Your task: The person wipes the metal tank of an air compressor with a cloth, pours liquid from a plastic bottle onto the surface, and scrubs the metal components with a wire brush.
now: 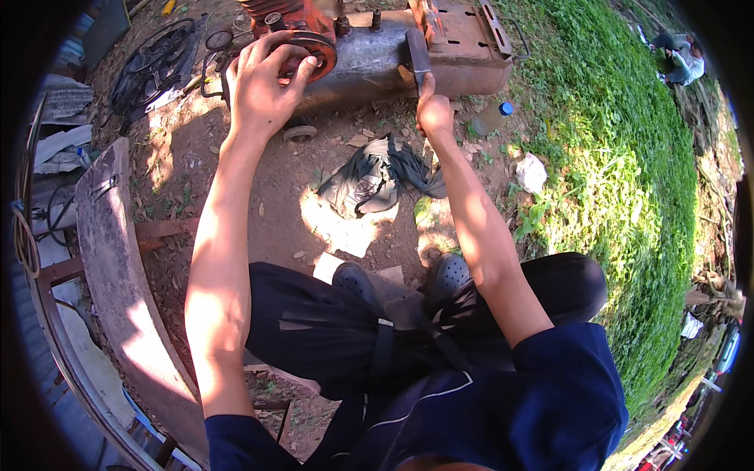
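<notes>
My left hand (271, 82) lies over the red grooved pulley wheel (323, 56) of an air compressor, fingers curled over its face and thumb along the right rim. In my right hand (434, 114) is a flat dark-bladed tool (418, 53), its blade pointing away from me. One finger stretches along the tool, and the blade lies in front of the compressor's rusty tank (345, 82); whether they touch I cannot tell. The handle is hidden in my grip. Between my forearms, a crumpled dark cloth (377, 177) rests on the dirt.
A blue-capped bottle (492, 118) stands right of my right hand, near white crumpled plastic (531, 173). A wooden bench (118, 235) runs along the left. Black cables (153, 67) lie at the far left. Grass (620, 157) covers the right side, where another person (682, 59) sits far off.
</notes>
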